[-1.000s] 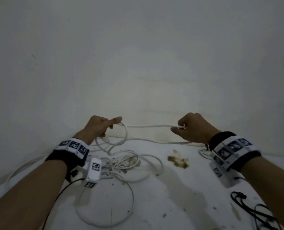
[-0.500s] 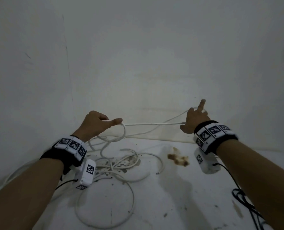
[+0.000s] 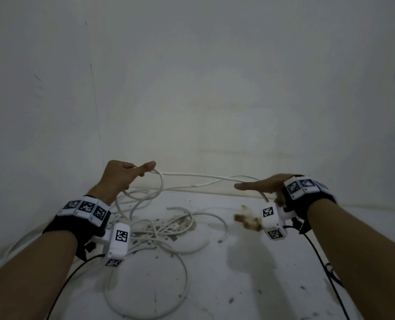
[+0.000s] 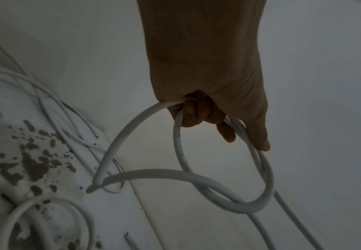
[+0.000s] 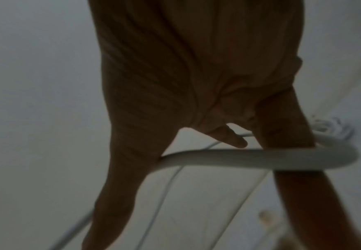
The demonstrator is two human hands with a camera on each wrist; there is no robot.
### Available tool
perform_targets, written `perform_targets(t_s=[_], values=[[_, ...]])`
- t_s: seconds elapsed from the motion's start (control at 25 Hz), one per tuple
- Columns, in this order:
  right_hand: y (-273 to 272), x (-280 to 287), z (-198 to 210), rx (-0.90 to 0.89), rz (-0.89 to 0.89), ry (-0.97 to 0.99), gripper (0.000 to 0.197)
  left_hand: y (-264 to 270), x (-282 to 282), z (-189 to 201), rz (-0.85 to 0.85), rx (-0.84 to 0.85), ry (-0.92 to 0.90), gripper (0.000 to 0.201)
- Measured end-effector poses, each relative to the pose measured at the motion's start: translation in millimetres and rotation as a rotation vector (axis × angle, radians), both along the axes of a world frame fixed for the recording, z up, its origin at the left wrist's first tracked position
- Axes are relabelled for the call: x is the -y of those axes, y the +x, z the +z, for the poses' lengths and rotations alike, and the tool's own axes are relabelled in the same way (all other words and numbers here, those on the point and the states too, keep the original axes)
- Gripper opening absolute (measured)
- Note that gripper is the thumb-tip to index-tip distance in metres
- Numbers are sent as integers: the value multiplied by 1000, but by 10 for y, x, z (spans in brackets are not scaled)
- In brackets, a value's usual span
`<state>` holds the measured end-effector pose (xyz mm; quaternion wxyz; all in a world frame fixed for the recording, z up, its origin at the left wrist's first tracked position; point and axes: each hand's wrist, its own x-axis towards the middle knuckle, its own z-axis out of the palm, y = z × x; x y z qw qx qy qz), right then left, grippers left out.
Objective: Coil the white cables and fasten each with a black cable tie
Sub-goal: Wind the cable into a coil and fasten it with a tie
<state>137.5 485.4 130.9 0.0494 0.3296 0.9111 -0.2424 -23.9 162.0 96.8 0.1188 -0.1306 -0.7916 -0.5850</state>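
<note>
While the left hand [image 3: 120,176] grips a loop of white cable [image 4: 258,172] in curled fingers, the right hand [image 3: 264,184] is flat, fingers straight, cable draped across it. Between them the strand runs taut above a loose tangle [image 3: 159,229] on the stained worktop [image 3: 249,285].

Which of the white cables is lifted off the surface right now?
The white cable strung between the left hand and right hand; the other cables lie tangled on the surface below.
</note>
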Motion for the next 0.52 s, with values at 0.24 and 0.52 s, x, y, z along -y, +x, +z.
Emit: perform_targets(t_s=[0.24,0.52], values=[[-112,-330,-471,-300,-258,-398,101,-77,82,42,102,62,22,57],[-125,-640,-1065,-323,-302,-286,59,-83,265,31,349,-143,-144,66]])
